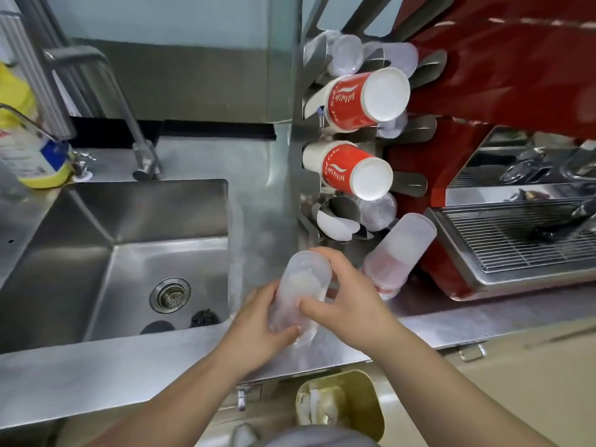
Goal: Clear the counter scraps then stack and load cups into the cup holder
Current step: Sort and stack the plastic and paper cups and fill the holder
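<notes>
A stack of clear plastic cups [303, 285] is held upside down over the steel counter, between both hands. My left hand [258, 321] grips its lower part near the rims. My right hand [348, 295] wraps its right side. Just behind stands the steel cup holder [298, 162], with two stacks of red paper cups [361, 98] [350, 171] sticking out and clear cups in other slots. A second stack of frosted plastic cups [400, 253] leans upside down on the counter against the holder's base.
A steel sink [129, 259] with a drain and two dark scrubbers lies left, with a faucet [142, 156] and a yellow bottle [35, 156] behind it. A red coffee machine [516, 221] with a grated drip tray fills the right. A yellow bin [361, 404] with scraps stands below the counter edge.
</notes>
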Demonstrator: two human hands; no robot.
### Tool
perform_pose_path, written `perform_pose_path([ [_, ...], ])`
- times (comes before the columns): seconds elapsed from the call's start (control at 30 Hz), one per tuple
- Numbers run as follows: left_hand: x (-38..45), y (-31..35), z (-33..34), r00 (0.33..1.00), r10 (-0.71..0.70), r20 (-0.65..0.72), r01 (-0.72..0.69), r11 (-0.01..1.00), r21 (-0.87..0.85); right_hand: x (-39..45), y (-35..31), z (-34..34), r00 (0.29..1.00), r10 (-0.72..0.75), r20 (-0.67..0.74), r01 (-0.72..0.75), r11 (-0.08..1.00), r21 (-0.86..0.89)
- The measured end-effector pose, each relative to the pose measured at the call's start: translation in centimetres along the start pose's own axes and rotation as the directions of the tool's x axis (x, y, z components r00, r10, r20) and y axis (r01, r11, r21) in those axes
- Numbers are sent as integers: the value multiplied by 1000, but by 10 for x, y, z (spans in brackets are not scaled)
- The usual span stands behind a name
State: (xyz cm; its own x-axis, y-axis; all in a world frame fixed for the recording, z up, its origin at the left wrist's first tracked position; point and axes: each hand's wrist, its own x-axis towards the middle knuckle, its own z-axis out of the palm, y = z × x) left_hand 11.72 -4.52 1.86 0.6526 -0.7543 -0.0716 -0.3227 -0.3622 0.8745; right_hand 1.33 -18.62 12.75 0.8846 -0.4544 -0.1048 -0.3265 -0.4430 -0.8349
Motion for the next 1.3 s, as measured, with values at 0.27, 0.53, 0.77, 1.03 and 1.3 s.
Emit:
perform_pose_path([
  [0.27, -10, 16, -4, 998, -18, -62, 19, 1000, 15, -2, 2, -8, 1000, -19, -2, 19, 997, 76],
  [0.53, -18, 24, -2, 991, -54, -122, 54, 999, -5, -3, 0, -6, 996, -81, 30, 78, 992, 101],
  [0.77, -23, 30, -7, 986, -72, -147, 74, 997, 7, -2, -2, -3, 993, -115, 20, 111, 983, 143],
  [1.03, -23, 32, -15, 985, -91, -146, 92, 996, 0, 3, 0, -5, 993, -113, -38, 119, 962, 244],
  [1.3, -14, 41, -25, 985, -56, -163, 55, 998, -8, 9, -12, -12, 986, -149, -74, 164, 949, 268],
])
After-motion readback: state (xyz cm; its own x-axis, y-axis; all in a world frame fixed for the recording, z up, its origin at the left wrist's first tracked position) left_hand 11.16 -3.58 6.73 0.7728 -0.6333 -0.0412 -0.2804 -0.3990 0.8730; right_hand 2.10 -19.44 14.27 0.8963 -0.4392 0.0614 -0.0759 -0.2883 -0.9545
